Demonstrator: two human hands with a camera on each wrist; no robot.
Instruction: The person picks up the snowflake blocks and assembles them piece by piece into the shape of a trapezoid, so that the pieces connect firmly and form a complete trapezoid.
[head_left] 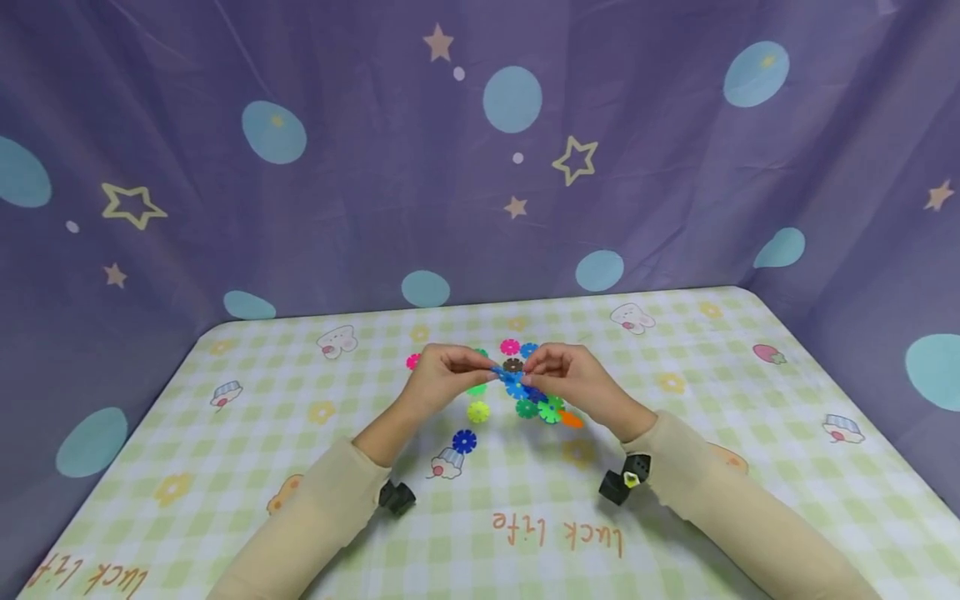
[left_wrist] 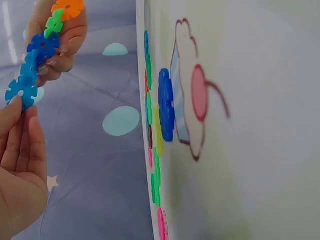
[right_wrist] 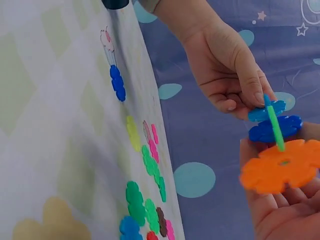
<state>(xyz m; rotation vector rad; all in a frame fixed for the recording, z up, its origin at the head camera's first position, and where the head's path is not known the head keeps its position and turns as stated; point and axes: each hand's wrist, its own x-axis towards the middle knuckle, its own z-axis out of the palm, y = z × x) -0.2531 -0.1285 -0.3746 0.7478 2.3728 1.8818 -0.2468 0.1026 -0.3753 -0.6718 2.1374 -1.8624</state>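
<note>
The chain [head_left: 534,394] of slotted discs is held up off the bench [head_left: 420,558], between the hands, well in from the left and right edges. From the left it runs end light-blue disc [left_wrist: 25,90], second light-blue disc [left_wrist: 31,64], dark-blue disc [left_wrist: 47,49], green disc [left_wrist: 54,22], orange disc [left_wrist: 70,7].

The left hand [head_left: 442,372] pinches the end light-blue disc, thumb against bent fingers with only the disc's thickness between them. The right hand [head_left: 573,375] has its fingers curled in around the chain near the dark-blue disc; its exact grip is partly hidden.

The step in hand looks like seating the two light-blue discs slot to slot. To do it well, turn the end disc crosswise to its neighbour, line up the two slots, and push straight along them rather than twisting. The right hand should brace close to the joint, so that the force does not reach the green and orange discs and pop them loose. A pinch near the rim opposite the slot gives the left hand most control.

Loose discs lie towards the far edge, among them a brown disc [head_left: 512,365]; a yellow disc [head_left: 477,412] and a loose dark-blue disc [head_left: 464,442] lie closer to the near edge.
</note>
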